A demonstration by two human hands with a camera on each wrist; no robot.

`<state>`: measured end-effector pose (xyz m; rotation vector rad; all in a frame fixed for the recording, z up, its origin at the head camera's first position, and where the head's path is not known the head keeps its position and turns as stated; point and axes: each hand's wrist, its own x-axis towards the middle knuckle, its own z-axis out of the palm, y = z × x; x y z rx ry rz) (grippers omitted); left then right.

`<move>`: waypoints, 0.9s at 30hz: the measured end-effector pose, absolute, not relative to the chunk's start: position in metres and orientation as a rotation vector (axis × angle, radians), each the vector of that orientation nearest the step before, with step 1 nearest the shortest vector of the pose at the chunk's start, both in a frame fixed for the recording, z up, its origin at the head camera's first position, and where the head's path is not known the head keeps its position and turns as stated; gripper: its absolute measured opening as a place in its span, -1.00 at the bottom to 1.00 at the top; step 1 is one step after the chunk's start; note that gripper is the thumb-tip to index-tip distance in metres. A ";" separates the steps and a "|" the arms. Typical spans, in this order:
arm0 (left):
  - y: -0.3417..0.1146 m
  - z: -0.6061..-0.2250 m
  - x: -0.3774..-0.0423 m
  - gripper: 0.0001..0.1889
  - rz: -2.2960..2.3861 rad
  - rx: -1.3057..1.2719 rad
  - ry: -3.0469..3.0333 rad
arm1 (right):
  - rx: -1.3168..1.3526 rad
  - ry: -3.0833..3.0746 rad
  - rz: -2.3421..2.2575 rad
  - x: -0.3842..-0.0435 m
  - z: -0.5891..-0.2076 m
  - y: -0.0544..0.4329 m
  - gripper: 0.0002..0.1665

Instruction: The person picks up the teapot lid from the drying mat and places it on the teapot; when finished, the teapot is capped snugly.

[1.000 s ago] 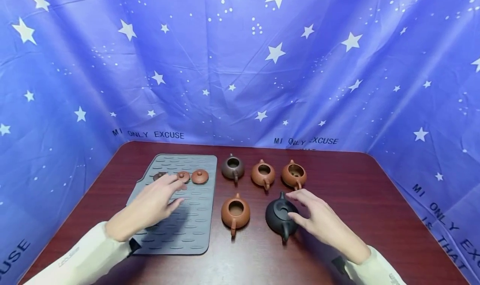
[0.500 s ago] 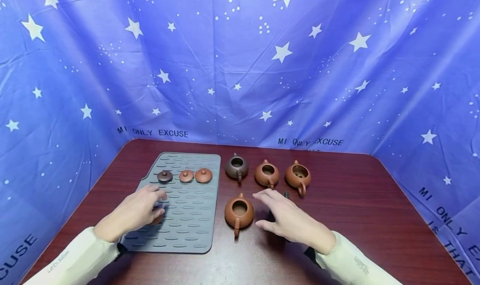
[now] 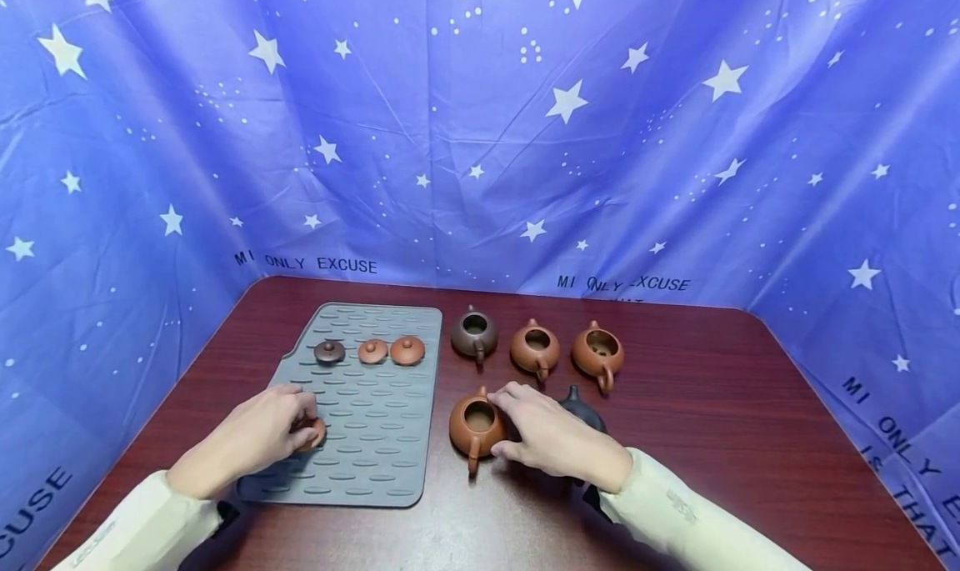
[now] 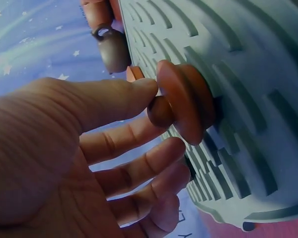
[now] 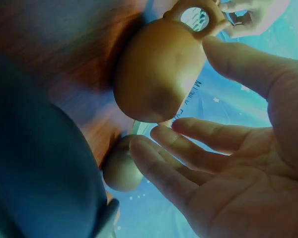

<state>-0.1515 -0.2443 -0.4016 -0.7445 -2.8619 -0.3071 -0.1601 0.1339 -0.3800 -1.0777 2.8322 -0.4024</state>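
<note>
On the left, my left hand (image 3: 258, 429) pinches the knob of a reddish-brown teapot lid (image 4: 181, 101) between thumb and index finger, low over the grey mat (image 3: 375, 438). The lid stands with its edge against or very near the mat; exact contact cannot be told. My right hand (image 3: 555, 433) is beside an orange-brown lidless teapot (image 3: 467, 438), its fingers fairly straight. In the right wrist view the thumb reaches the rim of that teapot (image 5: 156, 74) near its handle. A black teapot (image 3: 582, 410), lid in place, is partly hidden behind my right hand.
A dark brown lid (image 3: 329, 353) and two reddish lids, one smaller (image 3: 372, 352) and one larger (image 3: 408, 350), lie along the mat's far part. Behind stand a dark brown teapot (image 3: 474, 333) and two orange-brown teapots (image 3: 534, 350) (image 3: 597, 354), all uncovered. A starry blue curtain (image 3: 450, 137) surrounds the table.
My left hand has come back from the far lids and taken hold of the near lid's knob. My right hand has moved left, from the black teapot to the orange-brown teapot in front.
</note>
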 end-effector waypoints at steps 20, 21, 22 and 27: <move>-0.156 -0.385 -0.172 -0.77 -0.590 -0.991 -2.506 | -0.990 2.903 -0.380 -0.166 -0.382 0.127 -0.48; -0.146 -0.384 -0.173 -0.78 -0.615 -1.012 -2.498 | -0.989 2.902 -0.384 -0.166 -0.382 0.126 -0.48; -0.135 -0.383 -0.173 -0.80 -0.633 -1.037 -2.494 | -0.989 2.901 -0.388 -0.166 -0.382 0.126 -0.48; -0.096 -0.383 -0.176 -0.88 -0.639 -1.136 -2.490 | -0.999 2.888 -0.412 -0.166 -0.382 0.123 -0.50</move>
